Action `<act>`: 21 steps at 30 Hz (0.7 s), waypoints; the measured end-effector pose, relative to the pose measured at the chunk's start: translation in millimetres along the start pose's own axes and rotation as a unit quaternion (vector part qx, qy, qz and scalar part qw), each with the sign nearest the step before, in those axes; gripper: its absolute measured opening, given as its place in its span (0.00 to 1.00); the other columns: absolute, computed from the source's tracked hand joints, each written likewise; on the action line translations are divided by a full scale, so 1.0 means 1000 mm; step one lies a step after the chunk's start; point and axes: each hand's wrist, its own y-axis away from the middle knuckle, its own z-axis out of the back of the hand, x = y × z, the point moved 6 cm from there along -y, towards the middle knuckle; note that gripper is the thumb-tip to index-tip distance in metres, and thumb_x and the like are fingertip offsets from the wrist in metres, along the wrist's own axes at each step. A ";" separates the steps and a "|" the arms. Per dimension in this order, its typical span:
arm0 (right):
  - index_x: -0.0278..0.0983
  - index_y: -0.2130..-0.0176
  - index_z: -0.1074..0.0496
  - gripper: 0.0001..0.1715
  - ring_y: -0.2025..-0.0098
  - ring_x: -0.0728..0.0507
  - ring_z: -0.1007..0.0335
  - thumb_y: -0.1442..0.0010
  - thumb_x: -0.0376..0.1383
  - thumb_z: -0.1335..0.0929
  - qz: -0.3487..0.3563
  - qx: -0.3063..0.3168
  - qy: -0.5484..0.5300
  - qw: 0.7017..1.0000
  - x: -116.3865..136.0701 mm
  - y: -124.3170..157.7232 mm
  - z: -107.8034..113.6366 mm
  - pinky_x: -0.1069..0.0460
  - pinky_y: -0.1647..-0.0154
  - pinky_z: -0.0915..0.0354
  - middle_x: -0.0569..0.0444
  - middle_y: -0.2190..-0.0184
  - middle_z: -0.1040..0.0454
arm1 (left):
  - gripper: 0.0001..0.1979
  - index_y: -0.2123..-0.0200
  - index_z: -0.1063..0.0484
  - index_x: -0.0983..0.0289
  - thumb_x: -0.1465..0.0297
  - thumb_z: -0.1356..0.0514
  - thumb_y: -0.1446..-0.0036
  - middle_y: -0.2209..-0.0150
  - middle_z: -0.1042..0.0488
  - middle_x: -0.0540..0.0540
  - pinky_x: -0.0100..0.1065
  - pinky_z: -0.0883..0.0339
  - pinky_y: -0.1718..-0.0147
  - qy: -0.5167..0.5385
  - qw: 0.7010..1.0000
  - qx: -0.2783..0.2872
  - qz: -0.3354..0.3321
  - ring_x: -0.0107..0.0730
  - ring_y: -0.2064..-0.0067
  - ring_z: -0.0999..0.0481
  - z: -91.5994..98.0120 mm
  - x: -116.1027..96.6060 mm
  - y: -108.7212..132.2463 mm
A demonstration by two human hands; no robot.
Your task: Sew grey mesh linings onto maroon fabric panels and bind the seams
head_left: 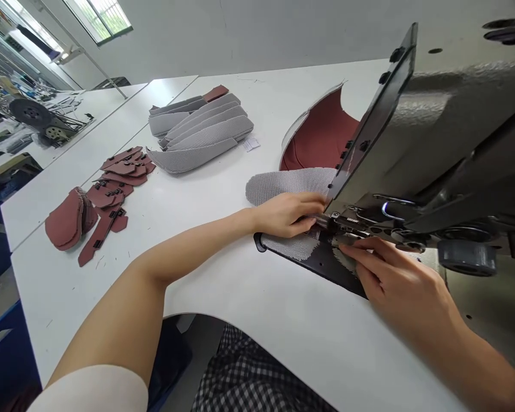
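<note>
Under the head of the sewing machine (pixel 412 171), a grey mesh fabric piece (pixel 289 180) lies across the dark machine bed (pixel 317 269). My left hand (pixel 287 216) reaches in from the left, its fingers closed on the fabric just beside the presser foot (pixel 332 226). On the near side of the foot, my right hand (pixel 401 280) pinches the fabric's edge between thumb and fingers. The fingertips of both hands are partly hidden, and so is the stitching point. A curved maroon-lined piece (pixel 321 134) stands behind the mesh, partly covered by the machine.
Farther back on the white table (pixel 223 229) lies a stack of grey mesh pieces (pixel 210 126), with a small paper slip (pixel 251 144) beside it. Several maroon pieces with black clips (pixel 115 183) and a maroon stack (pixel 66 220) lie at left. A blue bin (pixel 8 343) stands below.
</note>
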 end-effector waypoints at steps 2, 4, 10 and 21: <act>0.35 0.53 0.21 0.16 0.63 0.44 0.22 0.32 0.27 0.37 0.003 -0.008 -0.006 1.000 -0.003 0.001 -0.001 0.50 0.66 0.30 0.52 0.59 0.19 | 0.14 0.56 0.23 0.69 0.74 0.49 0.33 0.50 0.22 0.65 0.40 0.27 0.53 -0.071 0.997 0.004 0.036 0.44 0.48 0.24 0.003 0.011 -0.016; 0.36 0.54 0.21 0.15 0.63 0.45 0.22 0.32 0.28 0.37 0.012 -0.016 -0.006 1.000 -0.004 0.001 -0.002 0.51 0.67 0.31 0.52 0.59 0.19 | 0.14 0.65 0.23 0.69 0.73 0.48 0.34 0.55 0.22 0.66 0.44 0.29 0.54 -0.144 0.988 0.025 0.047 0.50 0.48 0.25 0.002 0.021 -0.035; 0.36 0.52 0.22 0.17 0.63 0.43 0.22 0.32 0.28 0.38 0.037 0.000 0.002 0.999 -0.004 0.000 -0.003 0.48 0.66 0.29 0.49 0.59 0.19 | 0.13 0.59 0.23 0.68 0.72 0.48 0.33 0.50 0.23 0.64 0.49 0.37 0.43 -0.166 0.983 0.072 0.039 0.51 0.42 0.29 -0.008 0.026 -0.050; 0.36 0.52 0.23 0.19 0.63 0.41 0.23 0.31 0.28 0.40 0.048 0.007 0.012 0.999 -0.007 -0.001 -0.006 0.47 0.66 0.32 0.48 0.58 0.20 | 0.31 0.34 0.39 0.67 0.51 0.50 0.30 0.34 0.34 0.63 0.62 0.46 0.33 -0.132 0.978 0.061 0.152 0.52 0.31 0.40 -0.019 -0.048 0.033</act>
